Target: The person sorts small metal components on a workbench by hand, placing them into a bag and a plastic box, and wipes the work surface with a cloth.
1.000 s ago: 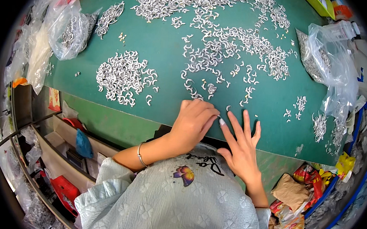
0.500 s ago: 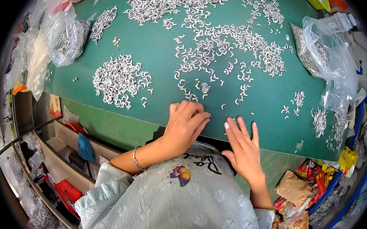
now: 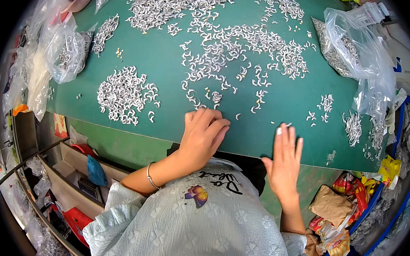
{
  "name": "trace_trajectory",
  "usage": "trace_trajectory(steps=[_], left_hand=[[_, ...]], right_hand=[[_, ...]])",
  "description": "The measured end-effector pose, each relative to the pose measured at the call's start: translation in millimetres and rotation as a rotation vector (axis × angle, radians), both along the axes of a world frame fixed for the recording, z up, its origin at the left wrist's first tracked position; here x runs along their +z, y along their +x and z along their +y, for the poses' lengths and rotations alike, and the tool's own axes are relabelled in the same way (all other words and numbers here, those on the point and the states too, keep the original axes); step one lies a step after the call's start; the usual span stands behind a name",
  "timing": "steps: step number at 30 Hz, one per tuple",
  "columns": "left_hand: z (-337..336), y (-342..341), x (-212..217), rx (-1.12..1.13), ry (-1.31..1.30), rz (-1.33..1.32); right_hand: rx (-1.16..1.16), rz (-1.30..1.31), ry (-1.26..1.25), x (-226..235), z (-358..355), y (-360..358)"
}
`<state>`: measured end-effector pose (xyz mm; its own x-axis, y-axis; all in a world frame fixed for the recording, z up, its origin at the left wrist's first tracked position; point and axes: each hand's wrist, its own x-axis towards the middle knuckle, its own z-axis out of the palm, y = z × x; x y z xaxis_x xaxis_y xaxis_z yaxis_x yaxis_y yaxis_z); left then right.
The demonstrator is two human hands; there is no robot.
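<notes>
My left hand (image 3: pixel 201 139) rests at the near edge of the green tabletop (image 3: pixel 168 118), fingers curled in and pressed together; whatever they may hold is hidden. A single small silver crescent-shaped piece (image 3: pixel 238 116) lies just right of it. Flat on the table, farther right, is my right hand (image 3: pixel 285 163), its fingers stretched out and the thumb apart. By its fingertips shows a tiny silvery piece (image 3: pixel 288 124). A rounded pile of silver crescents (image 3: pixel 127 95) sits left of my left hand, and a broad loose spread of them (image 3: pixel 223 54) covers the area ahead.
Clear plastic bags with crescents stand at the left (image 3: pixel 71 56) and right (image 3: pixel 343 47). Small clusters (image 3: pixel 353 127) lie near the right edge. Below the table are a compartmented drawer unit (image 3: pixel 78 167) on the left and crumpled food packets (image 3: pixel 334 206) on the right.
My right hand has slid right along the table edge, away from my left hand, and its fingers have straightened. The left hand stays curled in about the same place. The view has shifted slightly.
</notes>
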<state>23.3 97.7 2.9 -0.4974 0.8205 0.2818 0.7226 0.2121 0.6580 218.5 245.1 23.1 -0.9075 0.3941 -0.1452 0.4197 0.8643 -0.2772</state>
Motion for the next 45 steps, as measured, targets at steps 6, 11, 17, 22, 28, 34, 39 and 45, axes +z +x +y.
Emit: trace_trajectory(steps=[6,11,17,22,28,34,39,45], left_hand=[[3.5,1.4,-1.0,-0.015,0.011,0.01],[14.1,10.7,2.3,-0.044,-0.007,-0.035],[18.0,13.1,4.3,-0.028,-0.041,-0.03],[18.4,9.6,5.4,-0.104,-0.109,0.068],[19.1,9.7,6.3,-0.173,-0.166,0.079],[30.6,12.6,13.0,-0.221,-0.167,0.138],[12.0,6.1,13.4,-0.208,-0.118,0.076],[12.8,4.5,14.1,-0.176,-0.071,0.035]], right_hand=[[-0.202,-0.006,0.132,2.4,18.8,-8.3],[-0.314,0.065,0.252,-0.8,50.1,-22.4],[0.071,0.128,0.007,8.9,35.8,-73.6],[0.104,0.033,-0.084,19.5,23.0,-60.2],[0.054,0.01,-0.089,24.1,18.4,-43.8],[0.092,0.097,-0.086,17.1,25.6,-60.6],[0.01,0.156,-0.179,16.0,28.7,-45.3],[0.119,0.137,-0.15,17.5,22.2,-64.9]])
